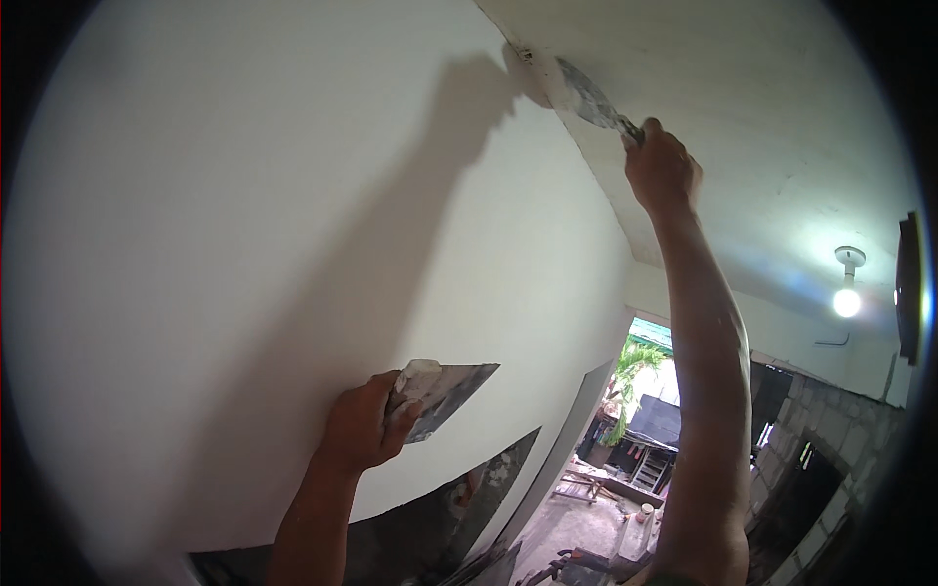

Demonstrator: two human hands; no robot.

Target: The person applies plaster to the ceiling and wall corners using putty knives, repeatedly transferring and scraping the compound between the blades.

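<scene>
Head view showed my right hand (662, 168) reaching way up, fingers wrapped tight around the handle of a putty knife (589, 98). Its blade went up past my fingers and touched the corner where the white wall (244, 244) met the ceiling (743, 88). My left hand (363, 425) was lower down, fingers squeezed on a flat metal plate (451, 386) with white paste on it, close to the wall.

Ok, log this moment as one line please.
left hand: holds putty hawk at white wall | right hand: presses putty knife into wall-ceiling corner | ceiling bulb: lit
</scene>
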